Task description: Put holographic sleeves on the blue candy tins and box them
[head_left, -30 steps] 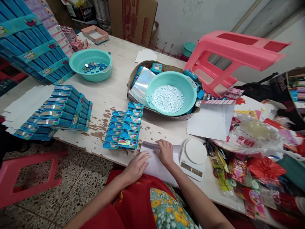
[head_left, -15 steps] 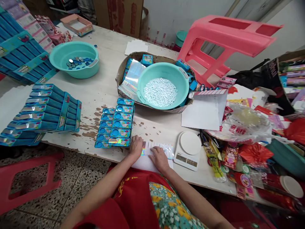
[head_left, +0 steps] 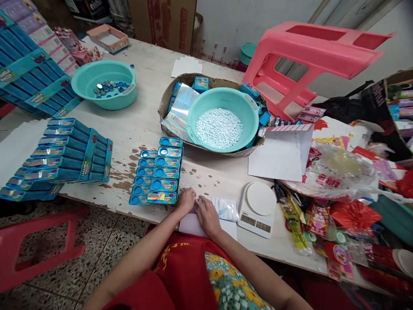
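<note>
My left hand [head_left: 186, 200] is closed, its fingertips at the left end of a shiny sticker sheet [head_left: 228, 208] with pale strips. My right hand [head_left: 208, 215] lies over the same end, fingers bent together on the sheet close to the left fingertips. What exactly is pinched there is partly hidden. Beneath the sheet is a white paper [head_left: 229, 230]. Just left of my left hand stand two rows of small blue tins [head_left: 165, 173]; the nearest tin of the right row carries a shiny strip. A white kitchen scale [head_left: 257, 209] sits right of the sheet.
A teal basin [head_left: 222, 97] of white candies rests in a cardboard box behind. Another teal basin [head_left: 105, 71] holds small shiny lids. Blue packs [head_left: 74, 148] are stacked at left. Plastic bags [head_left: 338, 165] and wrappers clutter the right, below a pink stool [head_left: 309, 47].
My right hand has slid left along the sticker sheet to meet my left hand, its fingers now drawn together. The whole view has shifted slightly.
</note>
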Demonstrator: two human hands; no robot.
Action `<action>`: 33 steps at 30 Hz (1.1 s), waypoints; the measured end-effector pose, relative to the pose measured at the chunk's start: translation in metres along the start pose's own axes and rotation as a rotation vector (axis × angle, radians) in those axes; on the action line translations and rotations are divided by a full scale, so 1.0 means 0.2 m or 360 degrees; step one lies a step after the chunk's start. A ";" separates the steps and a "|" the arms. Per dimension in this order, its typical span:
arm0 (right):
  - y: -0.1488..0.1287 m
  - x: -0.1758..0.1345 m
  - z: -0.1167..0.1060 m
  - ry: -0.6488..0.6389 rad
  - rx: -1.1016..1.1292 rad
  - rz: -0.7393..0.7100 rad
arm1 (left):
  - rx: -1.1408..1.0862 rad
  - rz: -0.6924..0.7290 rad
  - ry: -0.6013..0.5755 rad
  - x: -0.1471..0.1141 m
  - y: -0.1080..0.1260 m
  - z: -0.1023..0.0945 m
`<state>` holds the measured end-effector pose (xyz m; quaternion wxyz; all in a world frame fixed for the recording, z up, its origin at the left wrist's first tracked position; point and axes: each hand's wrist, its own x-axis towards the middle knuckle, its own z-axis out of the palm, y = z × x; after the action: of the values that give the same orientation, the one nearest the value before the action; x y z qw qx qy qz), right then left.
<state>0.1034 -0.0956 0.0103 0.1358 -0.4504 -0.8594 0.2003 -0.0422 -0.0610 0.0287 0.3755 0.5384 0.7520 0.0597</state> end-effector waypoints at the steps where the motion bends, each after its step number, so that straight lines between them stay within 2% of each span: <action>1: 0.00 0.01 -0.02 0.0023 -0.0002 0.0005 | -0.0003 -0.0008 0.0002 0.01 0.00 0.00; 5: -0.04 0.06 -0.21 0.0012 0.0095 0.0112 | -0.0014 -0.0030 0.0025 0.03 -0.01 0.03; 8: -0.07 0.09 -0.42 0.0057 0.0414 0.0316 | -0.0031 -0.0024 0.0036 0.03 0.00 0.02; 10: -0.10 0.12 -0.56 0.0101 0.0650 0.0467 | -0.0099 0.0037 0.0103 -0.01 0.03 -0.02; 11: -0.12 0.13 -0.62 0.0115 0.0747 0.0528 | -0.0222 0.0109 0.0166 -0.03 0.06 -0.06; 13: -0.14 0.14 -0.73 0.0122 0.0898 0.0613 | -0.0689 0.0340 0.0211 -0.11 0.12 -0.14; 15: -0.17 0.15 -0.79 0.0107 0.1033 0.0663 | -0.1262 0.0582 0.0014 -0.21 0.20 -0.23; 17: -0.20 0.16 -0.84 0.0095 0.1165 0.0693 | -0.1596 0.0654 -0.0297 -0.31 0.27 -0.31; 18: -0.22 0.16 -0.85 0.0099 0.1221 0.0707 | -0.1661 0.0612 -0.0383 -0.35 0.29 -0.34; 19: -0.23 0.16 -0.86 0.0106 0.1271 0.0720 | -0.1672 0.0532 -0.0395 -0.40 0.31 -0.38; 21: -0.27 0.18 -0.85 0.0132 0.1353 0.0754 | -0.1577 0.0368 -0.0270 -0.47 0.31 -0.45; 23: -0.33 0.22 -0.83 0.0144 0.1383 0.0762 | -0.1388 0.0278 -0.0052 -0.54 0.28 -0.54; 25: -0.40 0.28 -0.79 0.0150 0.1342 0.0714 | -0.1194 0.0240 0.0122 -0.60 0.21 -0.64; 28: -0.54 0.40 -0.70 0.0140 0.1284 0.0555 | -0.1001 0.0201 0.0213 -0.64 0.06 -0.80; 30: -0.62 0.48 -0.62 0.0161 0.1261 0.0468 | -0.0922 0.0202 0.0255 -0.63 -0.05 -0.88; 33: -0.71 0.55 -0.51 0.0280 0.1115 0.0416 | -0.0850 0.0245 0.0295 -0.57 -0.18 -0.95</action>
<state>-0.0180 -0.0537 0.1717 0.3279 -0.4980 -0.6593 0.4580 -0.1741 -0.1134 0.2022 0.4280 0.4683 0.6977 0.3328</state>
